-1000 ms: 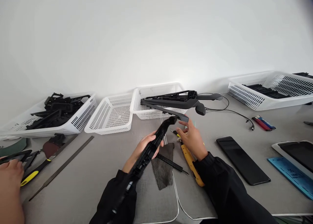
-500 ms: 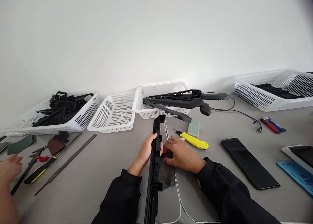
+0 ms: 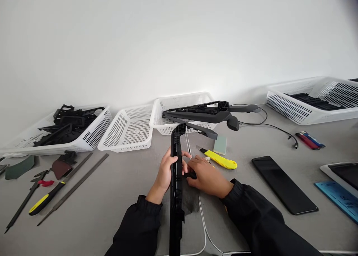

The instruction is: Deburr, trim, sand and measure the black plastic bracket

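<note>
The long black plastic part (image 3: 176, 181) has swung from a slant to point straight away from the person, standing on edge over the bench (image 3: 112, 196). The left hand (image 3: 165, 172) stays wrapped around its middle; the right hand (image 3: 205, 175), open near the yellow knife (image 3: 220, 161) a second ago, now closes on a small dark tool, probably, pressed at the part's side: trimming looks underway

Workshop bench, white parts baskets (image 3: 127, 129) of black plastic mouldings (image 3: 67, 123), files (image 3: 74, 189), utility knife (image 3: 220, 161)
</note>
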Available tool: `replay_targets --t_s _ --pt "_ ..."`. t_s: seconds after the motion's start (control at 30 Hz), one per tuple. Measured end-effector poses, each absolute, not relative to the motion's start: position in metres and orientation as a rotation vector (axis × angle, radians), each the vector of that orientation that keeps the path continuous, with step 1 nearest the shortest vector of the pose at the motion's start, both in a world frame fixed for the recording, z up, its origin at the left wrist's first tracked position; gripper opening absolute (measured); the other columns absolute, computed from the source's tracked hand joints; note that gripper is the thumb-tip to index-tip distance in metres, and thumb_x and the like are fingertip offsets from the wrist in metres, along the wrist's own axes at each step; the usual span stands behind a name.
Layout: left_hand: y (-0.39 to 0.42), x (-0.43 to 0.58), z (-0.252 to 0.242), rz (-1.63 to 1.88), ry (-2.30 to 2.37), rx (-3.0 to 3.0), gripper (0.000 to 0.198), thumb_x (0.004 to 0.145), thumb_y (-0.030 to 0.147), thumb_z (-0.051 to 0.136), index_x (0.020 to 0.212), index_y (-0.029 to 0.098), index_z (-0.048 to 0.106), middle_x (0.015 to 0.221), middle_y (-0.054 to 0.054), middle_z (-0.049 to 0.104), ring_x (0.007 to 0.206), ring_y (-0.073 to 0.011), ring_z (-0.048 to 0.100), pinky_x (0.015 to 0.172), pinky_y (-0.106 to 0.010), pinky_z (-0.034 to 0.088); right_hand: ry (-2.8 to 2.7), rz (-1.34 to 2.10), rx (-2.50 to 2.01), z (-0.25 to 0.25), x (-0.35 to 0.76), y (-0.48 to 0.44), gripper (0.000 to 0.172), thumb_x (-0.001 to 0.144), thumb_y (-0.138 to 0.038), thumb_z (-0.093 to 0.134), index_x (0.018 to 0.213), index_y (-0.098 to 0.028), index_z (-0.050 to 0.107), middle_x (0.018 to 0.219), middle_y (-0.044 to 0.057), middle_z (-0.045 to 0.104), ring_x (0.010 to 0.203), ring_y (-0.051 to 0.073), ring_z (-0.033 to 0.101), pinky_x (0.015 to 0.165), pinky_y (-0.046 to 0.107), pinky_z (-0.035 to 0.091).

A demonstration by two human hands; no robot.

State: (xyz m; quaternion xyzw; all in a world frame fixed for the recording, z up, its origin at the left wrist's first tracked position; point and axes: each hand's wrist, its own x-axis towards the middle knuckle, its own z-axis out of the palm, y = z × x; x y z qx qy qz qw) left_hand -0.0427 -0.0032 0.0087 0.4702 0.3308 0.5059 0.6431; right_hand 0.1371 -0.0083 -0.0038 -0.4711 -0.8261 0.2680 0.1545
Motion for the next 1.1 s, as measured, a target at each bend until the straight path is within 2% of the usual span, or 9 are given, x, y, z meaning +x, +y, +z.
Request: replay_targets --t_s 0.1,0.2,0.4,0.57,0.77,0.83,0.97,1.1 --pt "-0.003 -0.044 0.009 1.187 0.709 1.076 0.032 0.094 0.036 0.059 0.120 0.018 0.063 0.119 -0.014 0.078 0.061 -0.0151 0.067 0.053 -0.028 0.050 -2.310 0.788 -1.375 -0.005 0.136 -0.009 0.019 0.080 -0.008 0.072 0.084 -0.022 0.059 0.088 0.004 0.065 0.098 0.026 0.058 0.081 0.035 0.040" --pt "-0.003 -0.047 0.013 1.243 0.690 1.029 0.037 0.095 0.039 0.060 0.126 0.020 0.059 0.114 -0.012 0.078 0.059 -0.0146 0.066 0.051 -0.027 0.049 -2.212 0.819 -1.409 -0.005 0.136 -0.008 0.019 0.080 -0.009 0.070 0.084 -0.022 0.057 0.089 0.003 0.064 0.089 0.022 0.059 0.077 0.033 0.040" --pt "0.000 -0.056 0.024 1.348 0.683 0.959 0.036 0.094 0.045 0.061 0.120 0.021 0.060 0.094 -0.007 0.076 0.053 -0.0147 0.061 0.043 -0.025 0.044 -1.969 0.919 -1.377 -0.001 0.139 -0.005 0.005 0.099 -0.024 0.058 0.094 -0.023 0.057 0.083 0.000 0.065 0.076 0.018 0.061 0.069 0.030 0.043" --pt "0.001 -0.061 0.030 1.384 0.695 0.889 0.036 0.088 0.044 0.064 0.115 0.021 0.062 0.087 -0.005 0.073 0.050 -0.0146 0.058 0.042 -0.026 0.043 -1.707 0.922 -1.302 0.001 0.154 0.003 0.019 0.100 -0.041 0.058 0.098 -0.023 0.063 0.083 0.002 0.069 0.075 0.021 0.062 0.069 0.034 0.047" --pt "0.006 -0.065 0.028 1.421 0.694 0.795 0.063 0.085 0.045 0.064 0.140 0.016 0.062 0.083 -0.003 0.071 0.050 -0.0137 0.054 0.042 -0.025 0.042 -1.547 0.703 -1.414 0.001 0.172 0.012 0.027 0.098 -0.048 0.063 0.102 -0.023 0.068 0.092 0.007 0.075 0.077 0.023 0.064 0.070 0.037 0.048" --pt "0.010 -0.068 0.025 1.419 0.687 0.746 0.066 0.084 0.045 0.064 0.143 0.016 0.062 0.082 -0.002 0.071 0.050 -0.0134 0.055 0.042 -0.025 0.041 -1.535 0.690 -1.409 0.001 0.174 0.013 0.029 0.099 -0.051 0.064 0.103 -0.023 0.069 0.097 0.009 0.076 0.079 0.024 0.064 0.070 0.037 0.049" --pt "0.017 -0.069 0.015 1.370 0.727 0.659 0.063 0.082 0.043 0.063 0.138 0.015 0.064 0.081 -0.003 0.071 0.050 -0.0140 0.057 0.042 -0.024 0.042 -1.610 0.685 -1.316 0.004 0.174 0.010 0.029 0.100 -0.051 0.065 0.103 -0.023 0.072 0.097 0.008 0.076 0.084 0.024 0.064 0.075 0.037 0.051" --pt "0.018 -0.061 0.007 1.282 0.750 0.652 0.046 0.081 0.044 0.065 0.118 0.016 0.067 0.080 -0.004 0.073 0.050 -0.0142 0.058 0.042 -0.024 0.042 -1.699 0.645 -1.274 0.005 0.170 0.008 0.024 0.103 -0.044 0.062 0.102 -0.023 0.074 0.096 0.007 0.077 0.086 0.025 0.066 0.077 0.038 0.052"
